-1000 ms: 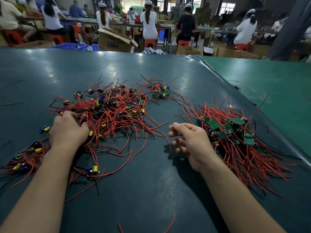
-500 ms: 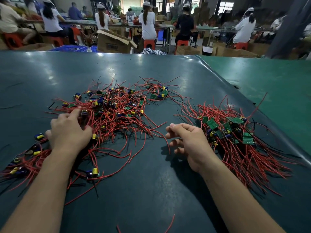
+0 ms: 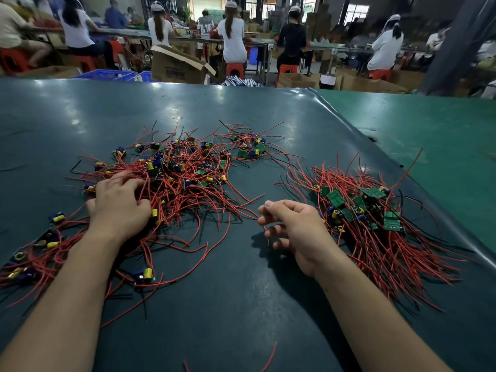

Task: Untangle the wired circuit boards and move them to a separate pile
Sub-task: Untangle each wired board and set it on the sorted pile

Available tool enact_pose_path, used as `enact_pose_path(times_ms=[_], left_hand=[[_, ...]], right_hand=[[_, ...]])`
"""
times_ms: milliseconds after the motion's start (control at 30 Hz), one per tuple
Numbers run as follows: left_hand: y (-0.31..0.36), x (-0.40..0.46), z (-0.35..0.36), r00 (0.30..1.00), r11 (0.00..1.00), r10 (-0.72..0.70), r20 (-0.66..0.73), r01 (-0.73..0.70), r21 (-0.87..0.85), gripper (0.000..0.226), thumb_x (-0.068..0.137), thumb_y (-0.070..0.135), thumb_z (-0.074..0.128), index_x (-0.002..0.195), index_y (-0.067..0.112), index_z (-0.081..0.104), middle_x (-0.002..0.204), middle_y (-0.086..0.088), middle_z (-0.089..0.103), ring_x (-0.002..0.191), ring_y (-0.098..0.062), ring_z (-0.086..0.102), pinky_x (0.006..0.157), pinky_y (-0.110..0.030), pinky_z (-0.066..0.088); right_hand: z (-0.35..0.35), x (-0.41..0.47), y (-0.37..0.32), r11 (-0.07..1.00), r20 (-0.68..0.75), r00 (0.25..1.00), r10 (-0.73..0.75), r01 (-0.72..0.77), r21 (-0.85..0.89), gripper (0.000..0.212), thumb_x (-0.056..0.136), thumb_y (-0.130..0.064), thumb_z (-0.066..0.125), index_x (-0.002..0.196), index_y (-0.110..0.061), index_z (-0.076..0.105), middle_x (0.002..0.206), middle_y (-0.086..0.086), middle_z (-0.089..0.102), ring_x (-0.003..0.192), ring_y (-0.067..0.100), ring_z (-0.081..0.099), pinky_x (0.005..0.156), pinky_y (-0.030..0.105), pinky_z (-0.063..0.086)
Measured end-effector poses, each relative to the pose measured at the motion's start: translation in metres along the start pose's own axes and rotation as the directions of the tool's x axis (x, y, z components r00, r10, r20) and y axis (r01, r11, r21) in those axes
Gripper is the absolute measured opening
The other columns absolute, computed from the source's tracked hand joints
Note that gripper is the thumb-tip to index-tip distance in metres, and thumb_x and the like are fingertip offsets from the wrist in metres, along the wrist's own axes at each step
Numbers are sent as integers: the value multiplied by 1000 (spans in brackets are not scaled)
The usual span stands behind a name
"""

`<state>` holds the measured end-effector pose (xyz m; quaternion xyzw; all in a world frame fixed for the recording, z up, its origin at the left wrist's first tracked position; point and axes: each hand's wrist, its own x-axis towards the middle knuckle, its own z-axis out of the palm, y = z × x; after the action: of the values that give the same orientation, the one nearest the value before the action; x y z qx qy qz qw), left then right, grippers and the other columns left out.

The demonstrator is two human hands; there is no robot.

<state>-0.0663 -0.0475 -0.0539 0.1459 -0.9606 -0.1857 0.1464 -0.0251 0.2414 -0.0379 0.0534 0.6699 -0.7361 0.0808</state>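
Change: left hand (image 3: 118,208) has slid from the tangle's (image 3: 182,178) near edge toward 1 o'clock; fingers now grasp red wires.
Right hand (image 3: 292,226): unchanged, loosely curled, empty.
Sorted pile (image 3: 375,218): at 3 o'clock on the tabletop (image 3: 241,304).
Meaning: next board probably being picked.

Two hands over the table (image 3: 241,304): left hand (image 3: 118,208), right hand (image 3: 292,226). Two main heaps of wired boards: tangled heap (image 3: 185,175) and sorted heap (image 3: 370,216), boards in each too many and too overlapped to count. One small cluster (image 3: 251,150) behind. One loose board (image 3: 143,275) near the left arm. One open carton (image 3: 177,65) beyond.
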Motion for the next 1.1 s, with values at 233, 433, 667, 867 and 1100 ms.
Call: enact_pose_path(times_ms=[233,433,667,867,1100], left_hand=[[3,-4,-5,999,999,-39,-33,39,-1,21,85,22,62,104,27,67,116,-5,64,119,-34,44,97,-49,33],[0,-9,-9,993,989,-89,73,97,-109,34,86,29,68,119,20,61,122,-14,63,116,-36,55,99,-51,46],[-14,-5,-7,836,962,-148,-528,-1,-272,29,84,11,57,111,21,59,111,-19,60,102,-39,57,87,-51,51],[-11,-5,-12,659,888,-55,-750,-311,-338,22,99,39,50,121,41,55,112,0,62,109,-28,59,98,-44,47],[68,-59,-6,385,504,559,-734,-861,-68,15,85,2,75,100,0,70,109,-3,69,95,-23,67,79,-49,53]], right_hand=[[-1,0,1,1000,-6,1000,-5,5,-10,19,94,-21,61,80,-12,69,66,-2,68,45,9,54,39,18,39],[-1,-1,1,1000,0,1000,-3,3,-13,18,95,-20,61,82,-10,68,67,-1,68,46,9,54,39,18,38],[-1,-1,0,1000,5,1000,1,-1,-11,19,95,-20,61,81,-10,68,67,-1,68,46,9,53,39,19,38],[-2,0,0,1000,2,1000,9,-9,-8,18,95,-20,61,83,-9,68,67,0,68,46,10,53,39,19,38],[9,-5,1,994,376,926,-37,-3,105,41,83,-40,63,110,-9,65,92,5,72,60,16,67,42,22,50]])
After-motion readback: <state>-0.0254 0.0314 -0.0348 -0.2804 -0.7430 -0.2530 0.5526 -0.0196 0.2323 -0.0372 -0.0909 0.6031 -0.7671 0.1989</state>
